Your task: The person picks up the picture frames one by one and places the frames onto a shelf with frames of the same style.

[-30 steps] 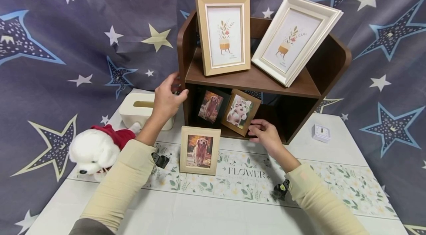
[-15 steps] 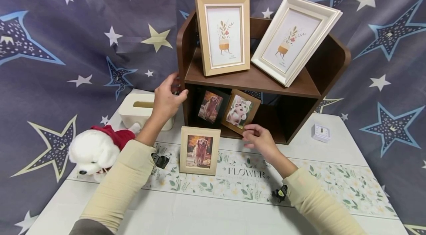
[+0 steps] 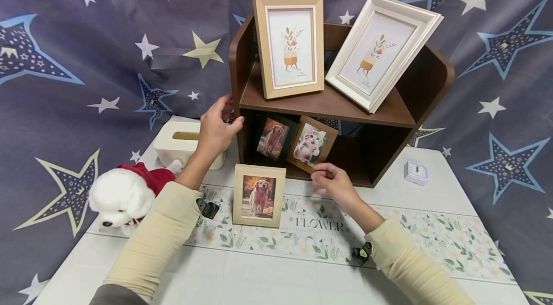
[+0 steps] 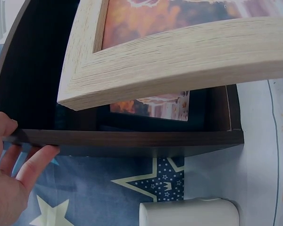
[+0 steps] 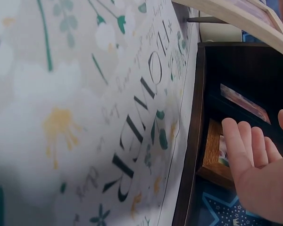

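Note:
My left hand [image 3: 217, 127] grips the left side panel of the dark brown shelf [image 3: 324, 109], thumb on one face and fingers on the other in the left wrist view. Beside the lower right corner of the brown cat-photo frame [image 3: 295, 153], my right hand [image 3: 337, 185] hangs with relaxed, slightly bent fingers; whether they touch the frame, I cannot tell. That frame leans tilted in the lower compartment, next to a black frame with a dog photo [image 3: 273, 139]. A pale wooden frame [image 3: 259, 168] stands in front of the shelf.
On the upper shelf stand a beige frame [image 3: 319, 45] and a tilted white frame [image 3: 352, 96]. A tissue box [image 3: 173, 153] and a white plush dog [image 3: 121, 194] are at the left, a small clock [image 3: 416, 173] at the right.
My right hand has slid left along the lower right part of the brown frame and drawn slightly away. My left hand and the frames have not visibly moved.

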### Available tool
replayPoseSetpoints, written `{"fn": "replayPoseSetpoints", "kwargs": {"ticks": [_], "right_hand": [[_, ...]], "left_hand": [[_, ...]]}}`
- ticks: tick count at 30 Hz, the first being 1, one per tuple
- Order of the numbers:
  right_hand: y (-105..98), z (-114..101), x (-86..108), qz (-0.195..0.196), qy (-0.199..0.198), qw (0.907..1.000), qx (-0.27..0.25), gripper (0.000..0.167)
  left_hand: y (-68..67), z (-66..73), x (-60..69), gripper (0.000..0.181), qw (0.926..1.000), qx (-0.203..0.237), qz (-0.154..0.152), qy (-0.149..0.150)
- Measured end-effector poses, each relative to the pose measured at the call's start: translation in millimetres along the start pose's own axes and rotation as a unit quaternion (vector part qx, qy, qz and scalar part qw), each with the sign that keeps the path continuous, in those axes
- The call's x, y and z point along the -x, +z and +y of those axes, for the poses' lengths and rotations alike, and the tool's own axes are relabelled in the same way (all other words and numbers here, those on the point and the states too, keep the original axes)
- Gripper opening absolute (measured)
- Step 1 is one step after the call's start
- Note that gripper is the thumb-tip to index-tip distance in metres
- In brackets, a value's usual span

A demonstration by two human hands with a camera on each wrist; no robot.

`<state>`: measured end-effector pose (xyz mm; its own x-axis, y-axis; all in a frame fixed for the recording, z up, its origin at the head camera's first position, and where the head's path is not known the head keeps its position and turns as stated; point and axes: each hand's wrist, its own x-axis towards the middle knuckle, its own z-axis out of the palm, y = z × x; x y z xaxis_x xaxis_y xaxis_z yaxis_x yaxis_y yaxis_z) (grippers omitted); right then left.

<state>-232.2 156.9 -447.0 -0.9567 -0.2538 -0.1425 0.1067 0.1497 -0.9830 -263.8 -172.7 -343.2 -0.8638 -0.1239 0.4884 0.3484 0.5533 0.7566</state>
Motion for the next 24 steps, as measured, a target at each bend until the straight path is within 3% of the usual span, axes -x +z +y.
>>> {"fn": "replayPoseSetpoints", "kwargs": {"ticks": [24], "right_hand": [[47,-3,-2.3,-0.015,0.002,0.9998,0.012,0.039]], "left_hand": [[-1.2,0.5,-0.8,0.060,1.0000,0.003,-0.004,-0.003]]}}
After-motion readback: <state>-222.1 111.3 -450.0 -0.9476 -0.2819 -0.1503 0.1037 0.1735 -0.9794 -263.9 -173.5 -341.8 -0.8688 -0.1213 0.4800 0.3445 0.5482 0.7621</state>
